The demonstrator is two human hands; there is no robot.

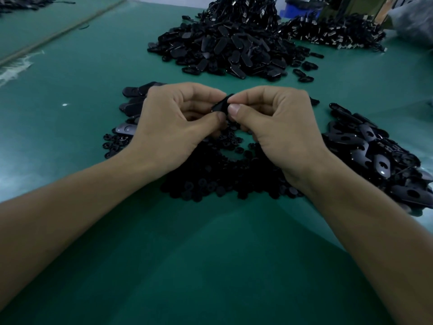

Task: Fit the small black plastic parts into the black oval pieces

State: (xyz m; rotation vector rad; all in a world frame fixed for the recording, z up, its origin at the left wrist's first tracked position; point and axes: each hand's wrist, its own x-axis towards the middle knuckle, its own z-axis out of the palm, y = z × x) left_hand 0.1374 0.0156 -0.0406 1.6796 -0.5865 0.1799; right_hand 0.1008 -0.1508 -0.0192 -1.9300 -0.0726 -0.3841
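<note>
Both hands meet at the centre of the frame, just above the green table (210, 266). The left hand (178, 123) and the right hand (276, 127) pinch a single black oval piece (221, 105) between them. Thumbs and forefingers close tightly on it and the other fingers are folded in toward the palms. The piece is tilted, with its upper end by the right forefinger. Fingertips hide most of it, so it cannot be told whether a small part already sits in it.

Directly below the hands and wrists lies a heap of small black plastic parts (210, 177), round and dull, with a few strays to the left of the left wrist. At centre left, behind the left hand, a loose group of oval pieces (133, 106) lies on the table. At the right edge of the frame is a larger right-hand pile (375, 156) of oval pieces, several showing a hole in the face.

In the upper centre, well apart from the hands, rises a big mound (225, 50) of oval pieces with a tangle of black cords (246, 10) on top of it. To its right, at the upper right, spreads a flatter heap of cords with metal ends (332, 34). A blue bin (302, 8) stands behind it at the top edge.
</note>
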